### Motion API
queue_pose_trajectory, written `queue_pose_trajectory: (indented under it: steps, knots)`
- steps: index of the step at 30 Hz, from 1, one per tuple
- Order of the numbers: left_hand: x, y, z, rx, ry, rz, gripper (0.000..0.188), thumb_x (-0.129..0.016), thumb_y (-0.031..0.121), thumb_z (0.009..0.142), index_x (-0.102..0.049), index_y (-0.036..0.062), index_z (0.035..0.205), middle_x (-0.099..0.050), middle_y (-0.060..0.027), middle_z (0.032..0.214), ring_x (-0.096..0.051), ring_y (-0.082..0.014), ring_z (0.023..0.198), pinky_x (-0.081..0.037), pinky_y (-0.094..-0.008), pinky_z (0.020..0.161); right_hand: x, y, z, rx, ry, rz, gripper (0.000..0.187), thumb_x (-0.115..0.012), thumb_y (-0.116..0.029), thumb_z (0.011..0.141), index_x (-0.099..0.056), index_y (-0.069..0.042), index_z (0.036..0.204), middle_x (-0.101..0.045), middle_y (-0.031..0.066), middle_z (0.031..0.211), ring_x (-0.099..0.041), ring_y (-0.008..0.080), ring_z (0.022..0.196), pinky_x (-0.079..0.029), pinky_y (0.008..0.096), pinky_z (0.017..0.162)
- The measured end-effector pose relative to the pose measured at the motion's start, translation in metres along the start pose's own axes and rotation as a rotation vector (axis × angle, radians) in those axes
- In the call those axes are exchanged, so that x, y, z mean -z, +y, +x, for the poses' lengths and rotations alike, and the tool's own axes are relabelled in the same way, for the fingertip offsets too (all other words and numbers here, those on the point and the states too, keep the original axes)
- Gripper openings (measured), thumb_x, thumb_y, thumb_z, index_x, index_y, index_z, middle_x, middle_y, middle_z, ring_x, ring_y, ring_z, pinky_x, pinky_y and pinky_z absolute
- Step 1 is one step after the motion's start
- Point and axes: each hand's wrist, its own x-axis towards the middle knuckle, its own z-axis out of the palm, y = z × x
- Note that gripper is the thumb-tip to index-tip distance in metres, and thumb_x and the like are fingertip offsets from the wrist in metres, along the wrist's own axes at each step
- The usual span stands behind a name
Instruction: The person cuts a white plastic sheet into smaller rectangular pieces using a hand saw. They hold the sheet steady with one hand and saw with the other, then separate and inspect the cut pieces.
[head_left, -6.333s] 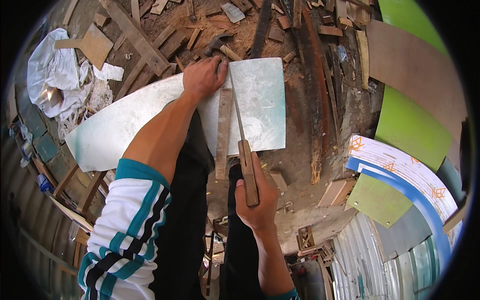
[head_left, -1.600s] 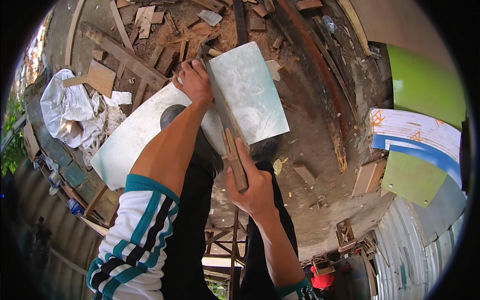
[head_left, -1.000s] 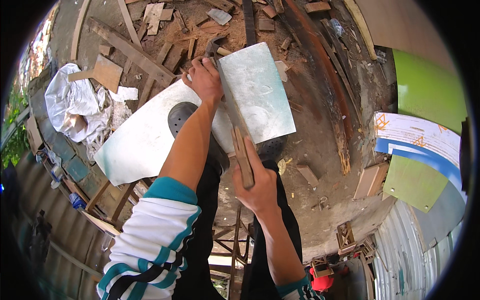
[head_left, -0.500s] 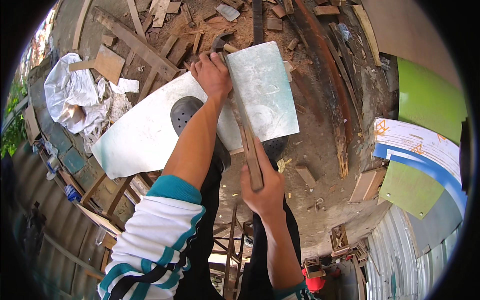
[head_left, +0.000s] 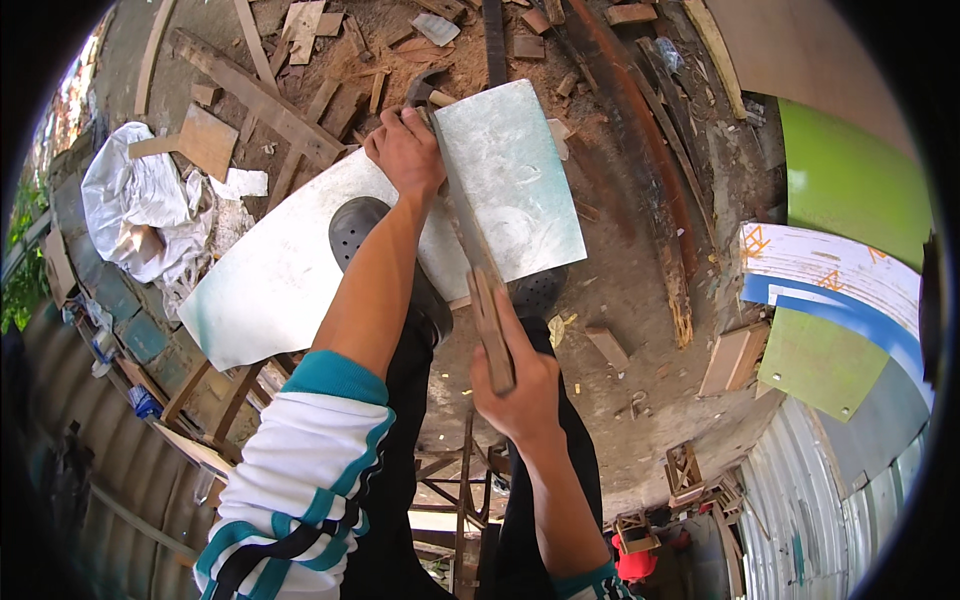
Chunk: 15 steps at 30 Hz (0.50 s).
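Saw (head_left: 470, 240) drawn back, right hand (head_left: 515, 385) lower, left hand (head_left: 408, 150) still on sheet (head_left: 520, 170)

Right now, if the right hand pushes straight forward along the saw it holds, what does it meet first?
The right hand grips the wooden handle of the handsaw, pointing up the pale sheet. Going straight on, it would probably meet the sheet's near edge first, then the left hand; depth is unclear.
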Motion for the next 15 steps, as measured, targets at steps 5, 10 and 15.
queue_pose_trajectory:
  steps: [5,10,15]
  knots:
    - [-0.002,0.003,-0.002,-0.012,0.026,0.007,0.035,-0.039,0.035,0.104,-0.057,0.0057,0.113,-0.067,-0.0194,0.097,-0.060,-0.0341,0.102,-0.029,-0.0450,0.105,0.006,-0.006,0.007,-0.103,-0.084,0.021,0.072,-0.065,-0.006,0.080,-0.044,0.000,0.148,-0.070,0.0277,0.109,-0.074,0.0346,0.074,-0.060,0.0367,0.065]
    - [-0.003,-0.002,0.001,-0.004,0.022,0.026,0.036,-0.039,0.035,0.104,-0.058,0.0065,0.113,-0.068,-0.0189,0.097,-0.061,-0.0332,0.103,-0.029,-0.0454,0.105,-0.006,-0.002,0.010,0.015,0.013,-0.035,0.071,-0.065,-0.007,0.080,-0.045,-0.001,0.148,-0.071,0.0244,0.084,-0.071,0.0367,0.063,-0.058,0.0394,0.061]
    - [-0.002,0.003,-0.002,-0.002,0.029,0.019,0.035,-0.039,0.035,0.104,-0.058,0.0072,0.114,-0.068,-0.0170,0.097,-0.061,-0.0320,0.104,-0.030,-0.0452,0.105,0.002,-0.010,0.012,-0.120,-0.061,0.003,0.071,-0.064,-0.006,0.080,-0.045,-0.001,0.147,-0.070,0.0272,0.094,-0.072,0.0381,0.075,-0.059,0.0395,0.065]
